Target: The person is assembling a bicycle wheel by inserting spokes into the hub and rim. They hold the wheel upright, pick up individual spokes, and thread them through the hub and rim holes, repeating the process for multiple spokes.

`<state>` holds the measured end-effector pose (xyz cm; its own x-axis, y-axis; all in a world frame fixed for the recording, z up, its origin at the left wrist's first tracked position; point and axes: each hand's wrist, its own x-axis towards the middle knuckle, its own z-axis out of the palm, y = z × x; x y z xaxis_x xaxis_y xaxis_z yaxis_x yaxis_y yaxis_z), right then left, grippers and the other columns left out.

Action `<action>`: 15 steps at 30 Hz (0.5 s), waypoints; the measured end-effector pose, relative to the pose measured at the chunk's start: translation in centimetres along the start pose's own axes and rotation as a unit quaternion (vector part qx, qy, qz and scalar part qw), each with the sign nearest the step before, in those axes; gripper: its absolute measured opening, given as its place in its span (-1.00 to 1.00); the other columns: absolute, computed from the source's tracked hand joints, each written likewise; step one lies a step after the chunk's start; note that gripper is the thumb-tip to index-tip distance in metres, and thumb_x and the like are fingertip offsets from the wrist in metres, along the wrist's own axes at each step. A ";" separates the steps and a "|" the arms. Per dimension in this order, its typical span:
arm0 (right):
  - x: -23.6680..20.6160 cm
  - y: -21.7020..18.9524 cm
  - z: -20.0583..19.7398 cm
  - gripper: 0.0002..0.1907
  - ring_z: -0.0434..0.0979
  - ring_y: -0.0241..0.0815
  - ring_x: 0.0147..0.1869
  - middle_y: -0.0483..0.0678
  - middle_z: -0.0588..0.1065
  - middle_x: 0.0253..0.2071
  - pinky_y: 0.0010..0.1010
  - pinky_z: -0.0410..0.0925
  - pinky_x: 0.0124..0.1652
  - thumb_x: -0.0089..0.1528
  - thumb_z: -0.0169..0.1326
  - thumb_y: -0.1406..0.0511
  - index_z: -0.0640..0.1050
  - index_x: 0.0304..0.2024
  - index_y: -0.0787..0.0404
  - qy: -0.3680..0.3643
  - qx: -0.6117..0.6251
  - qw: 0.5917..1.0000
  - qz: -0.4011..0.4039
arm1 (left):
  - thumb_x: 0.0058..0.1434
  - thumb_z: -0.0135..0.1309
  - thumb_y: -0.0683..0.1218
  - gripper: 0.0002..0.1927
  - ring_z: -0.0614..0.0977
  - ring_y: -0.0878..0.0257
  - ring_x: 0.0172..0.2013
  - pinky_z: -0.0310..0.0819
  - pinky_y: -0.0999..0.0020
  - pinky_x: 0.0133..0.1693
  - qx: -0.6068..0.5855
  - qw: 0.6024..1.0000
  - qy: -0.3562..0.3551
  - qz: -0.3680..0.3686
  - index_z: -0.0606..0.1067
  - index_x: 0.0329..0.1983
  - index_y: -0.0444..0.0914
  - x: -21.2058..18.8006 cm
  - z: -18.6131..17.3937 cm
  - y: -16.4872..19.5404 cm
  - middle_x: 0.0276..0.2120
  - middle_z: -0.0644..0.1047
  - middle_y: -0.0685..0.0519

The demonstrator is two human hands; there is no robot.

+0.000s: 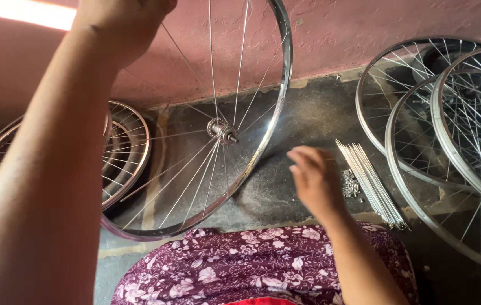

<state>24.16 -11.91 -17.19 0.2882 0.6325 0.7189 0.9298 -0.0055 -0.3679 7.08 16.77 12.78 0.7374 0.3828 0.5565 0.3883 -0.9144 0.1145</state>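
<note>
Head view: left hand (121, 22) grips top of upright spoked wheel (263, 130), fingers hidden, closure unclear. Right hand (315, 178) just right of wheel, fingers loosely spread, empty, near spoke bundle (371, 183) and nipple pile (351, 184). Risk: one-hand hold, wheel could roll or tip onto spokes.

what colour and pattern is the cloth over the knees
Dark purple cloth with pale pink flowers, head view.

Stacked silver spoked wheel rims (125, 152) lie at left against the rough pink plastered wall (336, 34). More overlapping silver spoked wheels (449, 147) rest at right on the dark grey concrete floor (314, 107). A maroon floral-print fabric (240, 265) fills the lower edge.
</note>
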 end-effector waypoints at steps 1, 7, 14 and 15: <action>0.0 -1.0 1.0 -0.64 0.51 -0.02 0.20 0.00 0.54 0.07 -0.24 0.37 0.24 0.23 0.20 0.41 0.52 0.09 0.24 0.005 0.044 0.999 -0.017 | 0.47 0.08 0.11 -0.64 0.57 -0.13 -0.34 0.45 0.00 -0.29 0.016 1.000 0.005 -0.011 0.54 -0.09 -0.31 -0.2 -0.2 -0.1 -0.34 0.56 -0.19; 2.0 -7.6 6.7 -0.40 0.44 0.05 0.30 0.07 0.43 0.26 -0.18 0.31 0.27 0.22 0.24 0.34 0.38 0.29 0.23 -0.013 0.088 0.996 -0.025 | 0.45 -0.08 0.31 -0.53 0.58 -0.33 -0.15 0.41 -0.21 -0.12 0.075 0.987 -0.024 -0.143 0.45 0.04 -0.15 -2.2 -0.7 1.2 -0.22 0.59 -0.27; 8.3 -11.2 10.1 -0.15 0.17 0.31 0.41 0.19 0.12 0.43 0.03 0.19 0.28 0.04 0.35 0.26 0.33 0.36 0.18 0.057 0.130 0.990 0.003 | 0.41 -0.14 0.34 -0.53 0.59 -0.30 -0.12 0.41 -0.19 -0.11 0.064 0.981 -0.032 -0.181 0.40 0.06 -0.08 -4.4 -1.3 2.2 -0.22 0.61 -0.21; 8.8 -11.6 10.4 -0.16 0.14 0.33 0.41 0.21 0.10 0.43 0.05 0.18 0.28 0.02 0.36 0.27 0.37 0.34 0.16 0.070 0.103 0.992 -0.006 | 0.40 -0.14 0.34 -0.54 0.59 -0.29 -0.12 0.41 -0.19 -0.11 0.063 0.980 -0.034 -0.185 0.40 0.05 -0.08 -4.6 -1.3 2.3 -0.22 0.61 -0.19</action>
<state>13.56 1.79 -12.76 0.3205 0.5180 0.7931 0.8708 0.1685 -0.4619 3.87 12.74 11.58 0.5659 0.6975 0.4395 0.6990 -0.6887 0.1929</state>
